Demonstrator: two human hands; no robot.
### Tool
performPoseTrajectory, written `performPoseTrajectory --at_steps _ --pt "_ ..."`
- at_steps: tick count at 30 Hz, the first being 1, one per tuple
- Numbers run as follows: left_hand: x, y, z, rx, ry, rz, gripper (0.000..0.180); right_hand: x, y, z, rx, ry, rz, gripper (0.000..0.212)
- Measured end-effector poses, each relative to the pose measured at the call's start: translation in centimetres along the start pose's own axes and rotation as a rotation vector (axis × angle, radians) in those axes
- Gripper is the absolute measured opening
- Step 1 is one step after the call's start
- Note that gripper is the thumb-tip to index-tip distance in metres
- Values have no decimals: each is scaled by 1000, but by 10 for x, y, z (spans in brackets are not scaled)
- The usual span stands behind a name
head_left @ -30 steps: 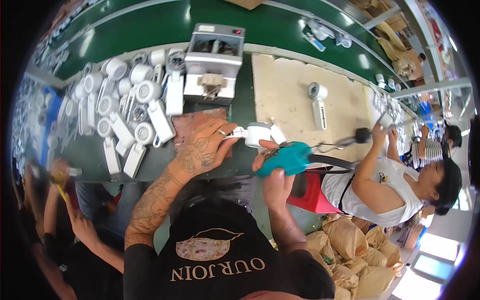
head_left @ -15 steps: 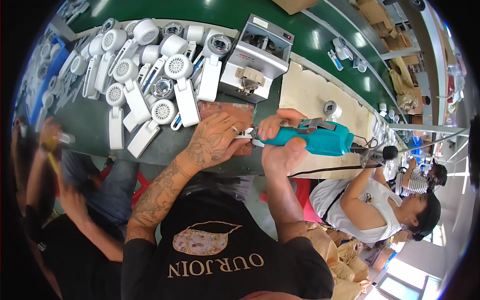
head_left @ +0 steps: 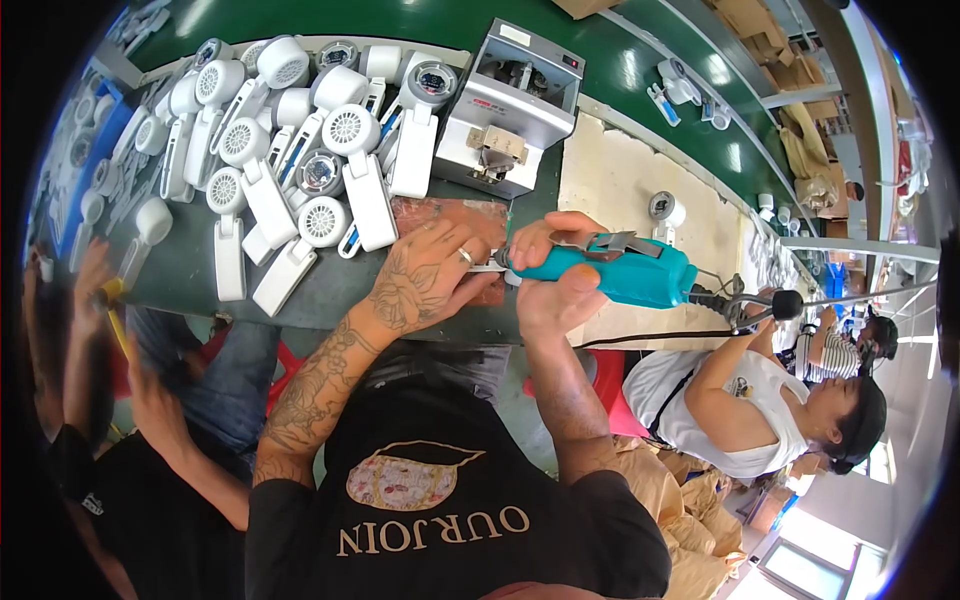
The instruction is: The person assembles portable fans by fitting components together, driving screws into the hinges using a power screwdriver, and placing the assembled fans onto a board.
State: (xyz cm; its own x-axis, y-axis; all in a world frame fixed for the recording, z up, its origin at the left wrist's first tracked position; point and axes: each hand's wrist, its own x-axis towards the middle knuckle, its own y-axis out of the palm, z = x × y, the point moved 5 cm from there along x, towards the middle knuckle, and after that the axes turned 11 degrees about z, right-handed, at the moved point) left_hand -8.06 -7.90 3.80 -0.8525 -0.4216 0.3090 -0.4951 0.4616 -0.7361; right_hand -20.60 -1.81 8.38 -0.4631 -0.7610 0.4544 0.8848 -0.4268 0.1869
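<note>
My left hand [head_left: 422, 275], a ring on one finger, is closed over a small white part [head_left: 487, 268] at the reddish-brown board [head_left: 440, 209]. The fingers cover most of that part. Wrapped round the front end of a teal electric screwdriver [head_left: 635, 276] is my right hand [head_left: 556, 292], thumb on the near side. The screwdriver lies nearly level, its tip pointing left at the white part beside my left fingertips. Whether the tip touches a screw is hidden. A cable runs from the tool's back end to the right.
Several white handheld fans [head_left: 268, 195] are heaped beyond my left hand. A grey screw feeder [head_left: 500, 120] stands behind the board. One round fan head [head_left: 664, 210] sits on the cream sheet [head_left: 620, 180]. Co-workers sit on both sides; the left one's hands [head_left: 95, 275] hold a yellow tool.
The screwdriver and my right hand have shifted slightly left, toward my left fingers. At the left, a white fan now stands by the co-worker's hands. My left hand has barely moved.
</note>
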Motion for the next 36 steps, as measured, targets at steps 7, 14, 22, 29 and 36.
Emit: performPoseTrajectory --at_steps 7,14,22,29,36 --pt "-1 -1 1 -58 3 -15 26 0 4 0 -7 0 59 80" --pt "0 -1 3 -102 -6 13 25 0 3 0 7 9 85 80" --pt "3 -4 -7 -3 5 -79 29 11 -1 17 73 -1 -33 74" --pt "23 -9 1 68 -36 141 31 53 -5 10 58 -39 26 63" --pt "12 0 0 179 16 30 37 86 13 -20 -47 -78 77 59"
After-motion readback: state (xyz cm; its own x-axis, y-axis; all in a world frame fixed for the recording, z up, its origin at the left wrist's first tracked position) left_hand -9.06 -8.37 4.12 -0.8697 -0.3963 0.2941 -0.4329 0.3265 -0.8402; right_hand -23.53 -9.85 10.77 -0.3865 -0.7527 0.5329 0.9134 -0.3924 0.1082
